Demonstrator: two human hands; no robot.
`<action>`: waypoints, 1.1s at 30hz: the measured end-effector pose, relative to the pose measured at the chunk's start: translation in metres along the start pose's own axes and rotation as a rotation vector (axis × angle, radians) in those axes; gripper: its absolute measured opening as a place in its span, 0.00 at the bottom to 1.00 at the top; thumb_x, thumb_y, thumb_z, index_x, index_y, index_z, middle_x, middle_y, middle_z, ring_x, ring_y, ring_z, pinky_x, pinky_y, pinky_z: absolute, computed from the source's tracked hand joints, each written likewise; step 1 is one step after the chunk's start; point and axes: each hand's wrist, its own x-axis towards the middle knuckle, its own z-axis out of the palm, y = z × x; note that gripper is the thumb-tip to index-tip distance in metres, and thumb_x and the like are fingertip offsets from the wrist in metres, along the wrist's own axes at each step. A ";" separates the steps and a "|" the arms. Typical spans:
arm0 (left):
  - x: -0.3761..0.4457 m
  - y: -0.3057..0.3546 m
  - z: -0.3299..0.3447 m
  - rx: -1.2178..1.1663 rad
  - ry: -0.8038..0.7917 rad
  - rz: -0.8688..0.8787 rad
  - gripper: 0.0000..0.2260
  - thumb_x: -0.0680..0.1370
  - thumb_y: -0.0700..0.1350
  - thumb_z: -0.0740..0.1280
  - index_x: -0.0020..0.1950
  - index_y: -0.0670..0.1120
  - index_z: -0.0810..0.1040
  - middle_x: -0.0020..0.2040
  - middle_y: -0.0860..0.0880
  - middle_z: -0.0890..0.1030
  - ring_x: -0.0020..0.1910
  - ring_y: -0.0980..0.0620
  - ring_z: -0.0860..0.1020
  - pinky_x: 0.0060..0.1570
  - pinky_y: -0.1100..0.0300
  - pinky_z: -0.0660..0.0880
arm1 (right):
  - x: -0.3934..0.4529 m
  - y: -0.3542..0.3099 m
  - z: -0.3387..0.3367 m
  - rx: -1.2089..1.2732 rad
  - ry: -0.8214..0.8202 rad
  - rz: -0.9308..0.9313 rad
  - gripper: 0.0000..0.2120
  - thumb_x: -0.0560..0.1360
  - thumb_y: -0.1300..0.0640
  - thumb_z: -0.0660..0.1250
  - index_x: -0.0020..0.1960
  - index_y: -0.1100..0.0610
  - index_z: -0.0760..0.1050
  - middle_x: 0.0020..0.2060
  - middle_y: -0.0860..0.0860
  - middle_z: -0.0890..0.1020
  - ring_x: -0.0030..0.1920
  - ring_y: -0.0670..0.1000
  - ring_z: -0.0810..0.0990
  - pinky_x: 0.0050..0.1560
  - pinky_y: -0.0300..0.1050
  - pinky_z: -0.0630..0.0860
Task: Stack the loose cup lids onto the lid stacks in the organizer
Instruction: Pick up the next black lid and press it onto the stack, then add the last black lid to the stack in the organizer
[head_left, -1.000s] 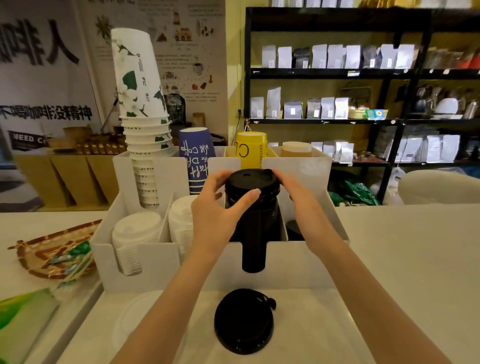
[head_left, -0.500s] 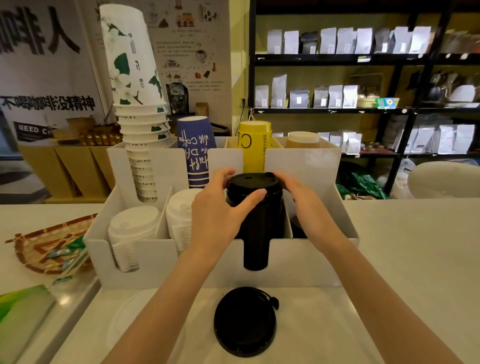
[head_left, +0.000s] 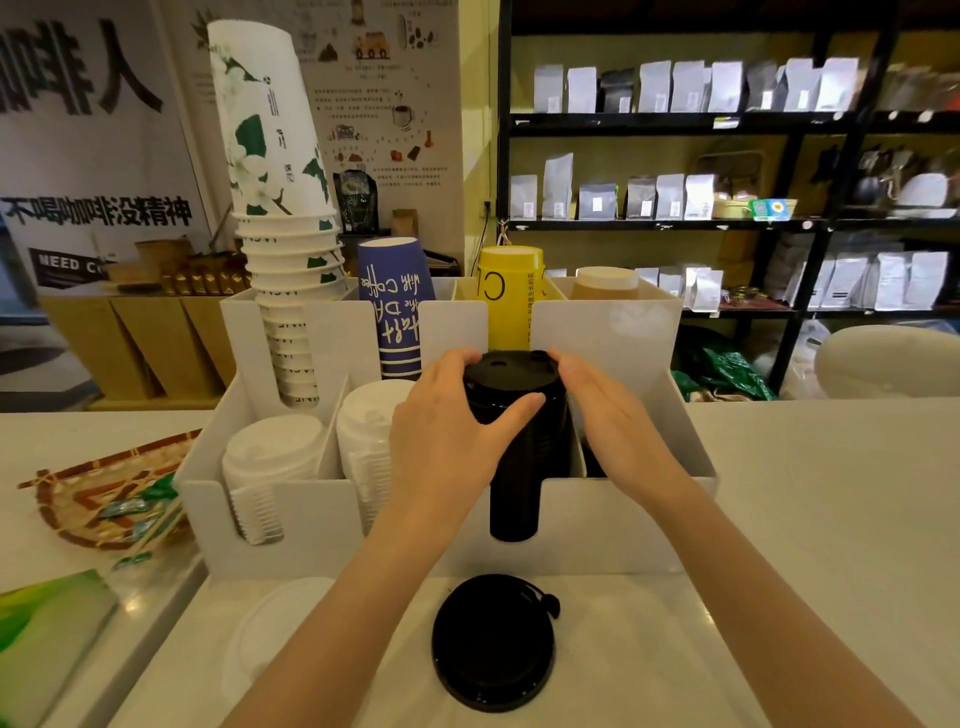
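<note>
A tall stack of black lids (head_left: 519, 457) stands in the third front slot of the white organizer (head_left: 311, 525). My left hand (head_left: 447, 431) wraps the stack's left side near the top, thumb across the front. My right hand (head_left: 608, 421) presses flat against its right side. A loose black lid (head_left: 493, 642) with a small tab lies on the counter in front of the organizer. A loose white lid (head_left: 275, 639) lies to its left. Two white lid stacks (head_left: 270, 457) (head_left: 369, 421) fill the left front slots.
Paper cup stacks, white floral (head_left: 280, 218), blue (head_left: 395, 306) and yellow (head_left: 511, 296), stand upside down in the organizer's back row. A woven basket (head_left: 104, 493) with sachets sits at left. Black shelving with bags stands behind at right.
Both hands have stayed clasped on the top of the black lid stack. The view has shifted slightly downward and nearer; the loose lids have not moved.
</note>
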 end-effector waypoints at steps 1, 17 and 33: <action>0.000 0.000 0.001 0.004 0.002 -0.003 0.26 0.67 0.57 0.69 0.61 0.48 0.70 0.58 0.50 0.77 0.57 0.53 0.73 0.51 0.64 0.67 | 0.000 0.001 -0.001 0.008 -0.004 0.009 0.20 0.78 0.46 0.50 0.66 0.50 0.67 0.61 0.49 0.75 0.62 0.46 0.71 0.65 0.43 0.65; -0.005 -0.011 -0.019 0.045 -0.247 0.108 0.21 0.76 0.55 0.58 0.67 0.48 0.66 0.69 0.48 0.67 0.68 0.51 0.64 0.60 0.64 0.58 | -0.031 -0.024 -0.004 -0.336 0.120 -0.136 0.27 0.74 0.51 0.62 0.70 0.50 0.58 0.70 0.48 0.66 0.67 0.44 0.63 0.64 0.40 0.59; -0.060 -0.042 -0.041 0.016 -0.392 0.200 0.10 0.77 0.47 0.59 0.54 0.47 0.76 0.53 0.50 0.76 0.54 0.54 0.71 0.56 0.57 0.69 | -0.160 0.005 0.019 -0.593 -0.169 0.029 0.25 0.74 0.48 0.62 0.68 0.49 0.60 0.67 0.45 0.67 0.67 0.44 0.62 0.62 0.34 0.59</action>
